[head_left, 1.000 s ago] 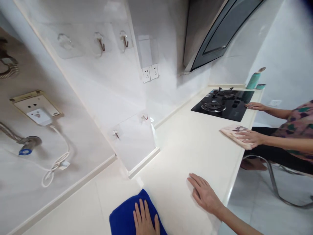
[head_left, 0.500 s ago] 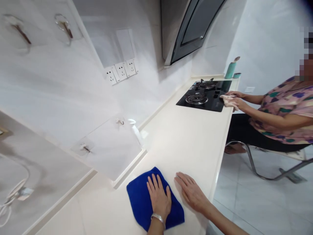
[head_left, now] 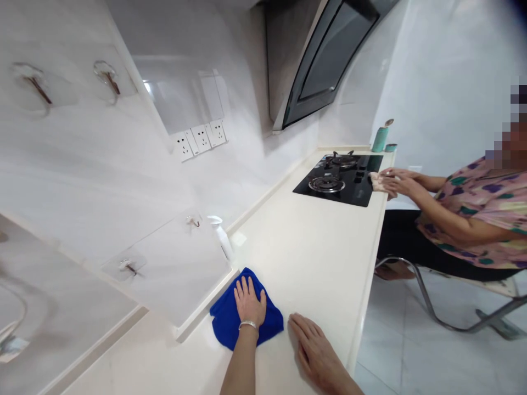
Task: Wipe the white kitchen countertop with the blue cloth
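Observation:
A blue cloth (head_left: pixel 267 323) lies spread on the pale countertop (head_left: pixel 267 241), its far corner against the raised ledge at the wall. On top of it my left hand (head_left: pixel 250 304), with a silver bracelet at the wrist, rests flat with fingers spread. My right hand (head_left: pixel 315 348) leans on the bare counter just right of the cloth, apart from it; its fingers are stretched out and close together, and it holds nothing.
A white spray bottle (head_left: pixel 221 237) stands by the wall corner. Farther along is a black gas hob (head_left: pixel 349 189) under a range hood (head_left: pixel 329 60). A green canister (head_left: pixel 379 139) is behind it. At right a seated person (head_left: pixel 469 219) holds a pale cloth (head_left: pixel 376 182).
My left hand has pushed the blue cloth forward and left, up to the ledge. My right hand stays on the counter. The whole view has shifted slightly.

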### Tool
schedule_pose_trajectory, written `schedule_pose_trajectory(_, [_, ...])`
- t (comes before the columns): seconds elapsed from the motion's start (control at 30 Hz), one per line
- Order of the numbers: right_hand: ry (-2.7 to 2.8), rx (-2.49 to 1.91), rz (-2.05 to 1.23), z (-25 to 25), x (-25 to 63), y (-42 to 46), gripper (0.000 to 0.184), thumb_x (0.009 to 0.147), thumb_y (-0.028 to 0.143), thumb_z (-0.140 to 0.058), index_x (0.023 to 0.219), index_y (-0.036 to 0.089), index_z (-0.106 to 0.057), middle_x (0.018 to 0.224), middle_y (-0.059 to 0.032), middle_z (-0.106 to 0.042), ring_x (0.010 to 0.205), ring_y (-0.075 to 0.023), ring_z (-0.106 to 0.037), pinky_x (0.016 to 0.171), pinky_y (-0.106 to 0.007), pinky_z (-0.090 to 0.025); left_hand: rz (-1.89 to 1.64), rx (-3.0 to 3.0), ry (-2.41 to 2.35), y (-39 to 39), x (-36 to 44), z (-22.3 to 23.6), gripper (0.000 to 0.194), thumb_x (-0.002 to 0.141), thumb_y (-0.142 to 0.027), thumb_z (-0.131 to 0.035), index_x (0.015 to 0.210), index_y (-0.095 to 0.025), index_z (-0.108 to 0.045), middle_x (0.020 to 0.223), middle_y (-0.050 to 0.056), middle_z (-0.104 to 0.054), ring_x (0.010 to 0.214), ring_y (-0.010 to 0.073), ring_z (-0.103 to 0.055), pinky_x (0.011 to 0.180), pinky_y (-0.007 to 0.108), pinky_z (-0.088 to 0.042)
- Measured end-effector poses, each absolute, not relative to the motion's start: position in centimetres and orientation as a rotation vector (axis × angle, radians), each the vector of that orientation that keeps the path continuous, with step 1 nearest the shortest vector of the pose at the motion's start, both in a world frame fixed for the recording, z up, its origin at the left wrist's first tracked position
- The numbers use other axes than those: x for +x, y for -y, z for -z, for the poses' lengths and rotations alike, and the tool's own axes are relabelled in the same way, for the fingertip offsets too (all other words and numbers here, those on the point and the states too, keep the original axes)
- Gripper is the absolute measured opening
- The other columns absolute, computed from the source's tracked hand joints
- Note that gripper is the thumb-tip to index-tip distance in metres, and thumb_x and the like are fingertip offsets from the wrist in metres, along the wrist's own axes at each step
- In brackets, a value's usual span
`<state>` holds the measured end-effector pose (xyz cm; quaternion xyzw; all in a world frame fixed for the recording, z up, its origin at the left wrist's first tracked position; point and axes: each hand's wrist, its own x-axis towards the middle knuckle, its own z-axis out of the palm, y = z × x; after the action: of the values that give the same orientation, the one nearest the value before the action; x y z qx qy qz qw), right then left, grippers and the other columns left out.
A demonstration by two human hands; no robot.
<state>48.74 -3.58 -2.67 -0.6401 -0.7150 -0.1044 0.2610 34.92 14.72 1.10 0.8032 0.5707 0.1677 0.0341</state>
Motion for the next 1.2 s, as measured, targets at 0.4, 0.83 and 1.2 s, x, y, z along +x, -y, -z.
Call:
schedule_pose_trajectory(0.4, [1.897,-1.681,0.192,4.3,49.3,3.7,0.054,0.089,0.014,-0.042,0.143,0.018,-0.046,0.146,-0.0097,-0.053,0.135,-0.0230,-0.048,0.111,-0.044,-0.050,-0.568,2.333,-1.938,-10.8,27.8,-0.7,0.066,0.092,-0.048,-0.043,0.150,-0.018,-0.035,0.162,0.012,-0.033,0.152,0.0329,-0.026,0.127,0.053,-0.028])
schedule_pose_trajectory(0.83, [1.908,-1.575,0.287,5.9,50.2,3.8,0.043,0.093,0.025,-0.041,0.135,0.016,-0.050,0.137,-0.0136,-0.058,0.125,-0.0261,-0.056,0.102,-0.048,-0.055,-0.535,1.957,-2.398,-1.6,7.1,-2.1,0.064,0.093,-0.049,-0.037,0.149,-0.016,-0.037,0.160,0.012,-0.039,0.152,0.0326,-0.026,0.127,0.053,-0.025])
schedule_pose_trajectory(1.2, [1.975,-1.385,0.301,7.0,51.1,4.0,0.049,0.095,0.029,-0.043,0.142,0.015,-0.043,0.136,-0.0174,-0.056,0.124,-0.0288,-0.057,0.104,-0.051,-0.054,-0.404,1.252,-2.819,13.9,-12.1,-3.9,0.074,0.090,-0.053,-0.028,0.151,-0.011,-0.030,0.165,0.016,-0.028,0.153,0.0379,-0.021,0.126,0.055,-0.020])
